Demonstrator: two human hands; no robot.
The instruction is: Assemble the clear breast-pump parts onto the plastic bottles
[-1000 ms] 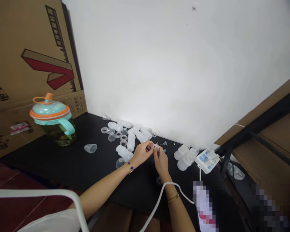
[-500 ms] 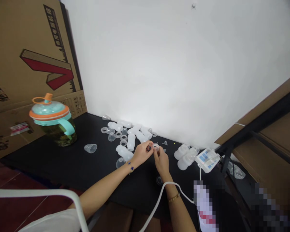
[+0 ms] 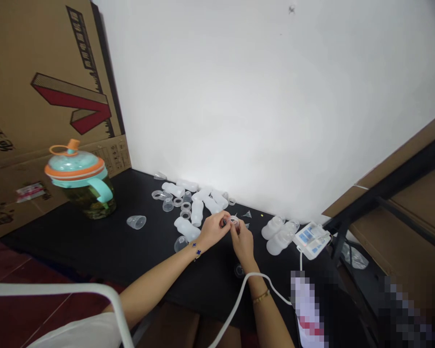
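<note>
Over the black table, my left hand (image 3: pixel 213 229) and my right hand (image 3: pixel 242 240) meet with their fingers closed around a small whitish bottle ring (image 3: pixel 234 219). What sits inside the ring is too small to make out. Left of my hands lie several frosted white baby bottles (image 3: pixel 197 213), along with loose rings (image 3: pixel 185 214) and clear caps (image 3: pixel 167 205). One bottle (image 3: pixel 187 229) rests close to my left wrist. Small clear teats (image 3: pixel 247 214) lie just beyond my right hand. A clear round piece (image 3: pixel 239 270) is partly hidden by my right forearm.
Two bottles with clear caps (image 3: pixel 281 238) lie at the right, beside a white power strip (image 3: pixel 312 240). A white cable (image 3: pixel 239 295) crosses my right forearm. A lidded teapot (image 3: pixel 83 181) stands at the left by a large carton (image 3: pixel 50 58). A white wall (image 3: pixel 261 106) closes the back.
</note>
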